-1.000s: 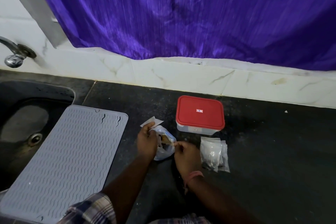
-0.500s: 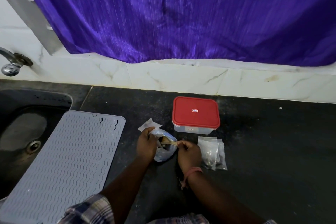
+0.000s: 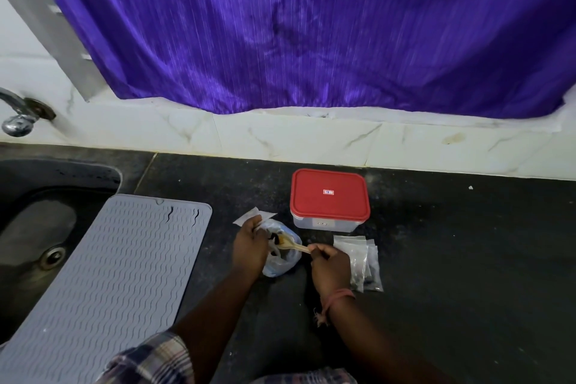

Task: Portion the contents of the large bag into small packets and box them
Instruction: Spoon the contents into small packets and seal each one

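Left hand [image 3: 249,243] is gripping the rim of the large bag [image 3: 282,259], fingers curled round the plastic at the bag's left edge and holding the mouth open; bag is sitting on the dark countertop [image 3: 436,259] between both hands, its body bulging out below and right of the left fingers. Right hand [image 3: 332,268] is pinching the handle end of a wooden spoon [image 3: 293,245], fingertips closed on it just right of the bag. Spoon is lying tilted, bowl end reaching into the bag's open mouth, handle running out right to the right fingers. Dark contents are showing inside the mouth near the spoon bowl; can't tell what they are. Small flat packet [image 3: 254,216] is lying on the counter just behind the left hand, partly covered by the knuckles; can't tell if the fingers are touching it. Stack of small clear packets [image 3: 358,256] is sitting just right of the right hand, touching or nearly touching the wrist side. Box with red lid [image 3: 328,198] is standing closed behind the packets and bag, apart from both hands. Grey ribbed mat [image 3: 109,274] is lying well left, overlapping the sink [image 3: 37,227] edge. Purple curtain [image 3: 311,25] is hanging behind.
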Motion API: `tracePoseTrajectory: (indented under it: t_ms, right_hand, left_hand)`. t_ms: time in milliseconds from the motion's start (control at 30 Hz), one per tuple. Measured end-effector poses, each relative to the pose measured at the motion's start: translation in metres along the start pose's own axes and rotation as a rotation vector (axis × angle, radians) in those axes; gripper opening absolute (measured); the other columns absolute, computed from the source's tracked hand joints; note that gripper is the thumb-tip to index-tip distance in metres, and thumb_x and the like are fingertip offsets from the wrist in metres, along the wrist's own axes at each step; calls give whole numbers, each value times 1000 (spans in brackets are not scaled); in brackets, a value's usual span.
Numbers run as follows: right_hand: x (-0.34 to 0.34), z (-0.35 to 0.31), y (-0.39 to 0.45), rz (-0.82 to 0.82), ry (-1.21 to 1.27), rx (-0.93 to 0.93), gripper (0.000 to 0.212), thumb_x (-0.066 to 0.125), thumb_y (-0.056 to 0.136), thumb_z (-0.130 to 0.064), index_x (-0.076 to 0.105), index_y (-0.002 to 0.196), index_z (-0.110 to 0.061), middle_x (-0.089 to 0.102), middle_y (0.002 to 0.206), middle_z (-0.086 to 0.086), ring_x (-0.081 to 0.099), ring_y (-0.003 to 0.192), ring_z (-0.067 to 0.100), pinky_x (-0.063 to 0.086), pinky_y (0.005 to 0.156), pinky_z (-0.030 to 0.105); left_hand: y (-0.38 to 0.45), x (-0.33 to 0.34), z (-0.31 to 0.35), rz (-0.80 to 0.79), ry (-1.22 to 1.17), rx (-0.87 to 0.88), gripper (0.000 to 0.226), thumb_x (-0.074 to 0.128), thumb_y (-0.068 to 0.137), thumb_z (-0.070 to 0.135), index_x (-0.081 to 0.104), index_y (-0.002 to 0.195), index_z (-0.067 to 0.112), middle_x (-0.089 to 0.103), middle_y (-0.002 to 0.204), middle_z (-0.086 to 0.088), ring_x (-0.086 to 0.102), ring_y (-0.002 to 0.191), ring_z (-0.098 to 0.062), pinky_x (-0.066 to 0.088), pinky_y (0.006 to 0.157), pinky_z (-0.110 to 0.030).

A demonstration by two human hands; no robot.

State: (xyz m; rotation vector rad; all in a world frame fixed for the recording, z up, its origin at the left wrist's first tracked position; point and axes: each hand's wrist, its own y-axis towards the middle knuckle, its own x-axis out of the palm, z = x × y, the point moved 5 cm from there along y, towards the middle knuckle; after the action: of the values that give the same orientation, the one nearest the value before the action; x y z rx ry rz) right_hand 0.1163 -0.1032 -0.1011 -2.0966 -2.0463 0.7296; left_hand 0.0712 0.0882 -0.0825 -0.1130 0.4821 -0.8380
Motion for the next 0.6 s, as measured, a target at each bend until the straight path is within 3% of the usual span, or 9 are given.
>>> tracePoseTrajectory:
  t_ms: [133, 233, 433, 500, 600]
  right_hand:
    - [-4, -2, -3, 17, -93, -20, 13, 67, 92, -15, 80, 92, -17, 74, 82, 1, 69, 84, 21, 51, 80, 28]
    - [0, -16, -11, 1, -340, -203, 17, 62, 94, -19, 78, 94, -18, 75, 88, 0, 68, 85, 17, 50, 77, 27]
    - [5, -30, -27, -12, -694, -509, 17, 54, 93, -20, 62, 78, -20, 65, 81, -2, 63, 78, 16, 43, 66, 27]
    - [4, -28, -28, -18, -728, -518, 18, 53, 94, -20, 60, 78, -21, 65, 83, -2, 62, 79, 16, 41, 66, 26]
    - [6, -22, -27, -17, -695, -475, 20, 53, 96, -23, 69, 85, -19, 71, 84, 0, 66, 80, 17, 51, 71, 31]
  left_hand:
    - [-3, -4, -1, -10, 5, -24, 41, 52, 95, 8, 61, 135, 13, 63, 136, -8, 59, 120, -20, 42, 97, -26]
    - [-6, -5, -1, -4, 43, -3, 44, 51, 94, 5, 61, 136, 11, 62, 137, -9, 58, 122, -22, 39, 95, -23]
    - [-10, -2, -2, -19, 23, 37, 42, 41, 100, 0, 60, 136, 8, 61, 137, -9, 57, 120, -20, 39, 97, -23]
    - [-12, -1, -2, -35, -41, 43, 42, 38, 101, -3, 61, 134, 7, 62, 132, -9, 58, 114, -17, 43, 96, -25]
    - [-11, 2, -6, -68, -112, 28, 43, 36, 100, -4, 64, 130, 8, 64, 130, -10, 62, 114, -21, 50, 102, -37]
